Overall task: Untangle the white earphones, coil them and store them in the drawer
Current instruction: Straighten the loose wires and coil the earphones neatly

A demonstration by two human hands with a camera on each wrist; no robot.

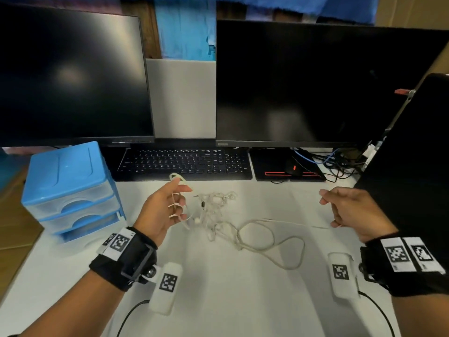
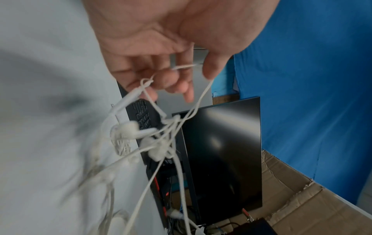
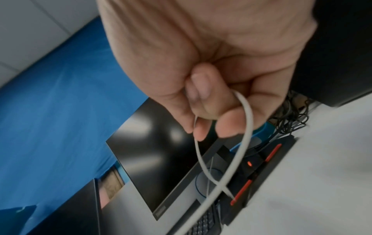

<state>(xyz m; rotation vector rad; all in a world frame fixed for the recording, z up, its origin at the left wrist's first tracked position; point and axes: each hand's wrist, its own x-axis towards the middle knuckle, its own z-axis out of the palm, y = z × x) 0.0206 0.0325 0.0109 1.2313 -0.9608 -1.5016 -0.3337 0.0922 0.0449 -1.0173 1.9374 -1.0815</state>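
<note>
White earphones point(image 1: 218, 210) lie in a tangled heap on the white desk, with a long loop of cable point(image 1: 272, 242) trailing toward the front right. My left hand point(image 1: 167, 205) is raised left of the heap, with turns of cable wound round its fingers. In the left wrist view the earbuds point(image 2: 138, 132) dangle below those fingers point(image 2: 171, 79). My right hand point(image 1: 345, 207) is curled at the right and grips the cable end point(image 3: 247, 114), which runs taut back to the heap. A blue drawer unit point(image 1: 70, 188) with three closed translucent drawers stands at the left.
A black keyboard point(image 1: 184, 162) and a mouse pad with a mouse point(image 1: 291, 167) lie behind the heap, under two dark monitors point(image 1: 303, 83). A black object point(image 1: 418, 152) leans at the right edge beside loose cables point(image 1: 340, 164). A cardboard box point(image 2: 302, 198) shows in the left wrist view.
</note>
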